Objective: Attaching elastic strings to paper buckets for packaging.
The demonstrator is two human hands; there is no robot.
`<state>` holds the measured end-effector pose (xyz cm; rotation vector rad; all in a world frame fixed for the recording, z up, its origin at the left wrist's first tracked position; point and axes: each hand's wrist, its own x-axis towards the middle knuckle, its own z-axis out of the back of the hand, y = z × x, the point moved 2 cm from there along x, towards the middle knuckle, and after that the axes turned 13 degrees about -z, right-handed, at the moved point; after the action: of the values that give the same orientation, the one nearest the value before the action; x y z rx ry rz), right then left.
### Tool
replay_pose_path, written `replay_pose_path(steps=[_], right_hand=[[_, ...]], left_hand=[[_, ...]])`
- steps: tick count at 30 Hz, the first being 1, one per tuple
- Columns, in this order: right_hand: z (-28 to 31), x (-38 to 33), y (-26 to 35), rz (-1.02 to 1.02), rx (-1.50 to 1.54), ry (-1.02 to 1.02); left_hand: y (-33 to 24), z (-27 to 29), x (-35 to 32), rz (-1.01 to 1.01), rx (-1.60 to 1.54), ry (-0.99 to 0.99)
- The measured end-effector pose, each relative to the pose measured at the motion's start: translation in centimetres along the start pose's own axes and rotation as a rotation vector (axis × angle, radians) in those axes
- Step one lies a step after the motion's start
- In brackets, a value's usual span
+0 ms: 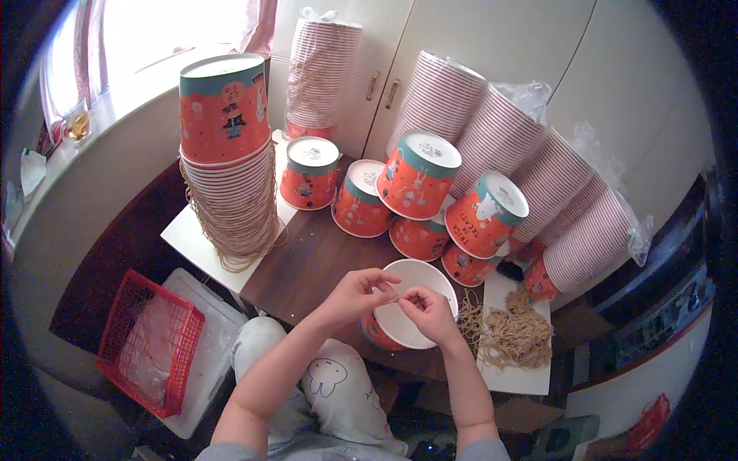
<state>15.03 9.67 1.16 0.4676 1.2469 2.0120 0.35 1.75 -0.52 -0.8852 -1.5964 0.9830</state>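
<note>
My left hand (pixel 360 294) and my right hand (pixel 429 311) meet over an upright paper bucket (pixel 417 273), orange outside and white inside. Both sets of fingertips are closed in a pinch, close together, on what looks like a short bit of tan cord (pixel 397 299); most of it is hidden by the fingers. The bucket stands at the table's near edge, its mouth facing up. To the right of my right hand lies a tangled heap of tan cord (pixel 520 338) on a white board, with loose strands reaching toward the bucket.
Upside-down orange buckets (pixel 419 173) stand grouped behind my hands. At left rises a tall nested stack (pixel 227 115) with cord loops hanging from it. Several bagged stacks (pixel 438 96) line the cabinet. A red basket (pixel 146 346) sits lower left beside the brown table (pixel 280 284).
</note>
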Motion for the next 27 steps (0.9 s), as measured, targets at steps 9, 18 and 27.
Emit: replay_pose_path(steps=[9, 18, 27], right_hand=[[-0.1, -0.1, 0.1, -0.020, -0.022, -0.008], [-0.2, -0.2, 0.3, -0.012, -0.006, 0.004], [-0.1, -1.1, 2.5, 0.226, -0.210, -0.212]], left_hand=[[-0.6, 0.2, 0.0, -0.001, 0.032, -0.059], [-1.0, 0.4, 0.0, 0.029, 0.064, -0.058], [-0.7, 0.7, -0.5, -0.043, 0.135, -0.015]])
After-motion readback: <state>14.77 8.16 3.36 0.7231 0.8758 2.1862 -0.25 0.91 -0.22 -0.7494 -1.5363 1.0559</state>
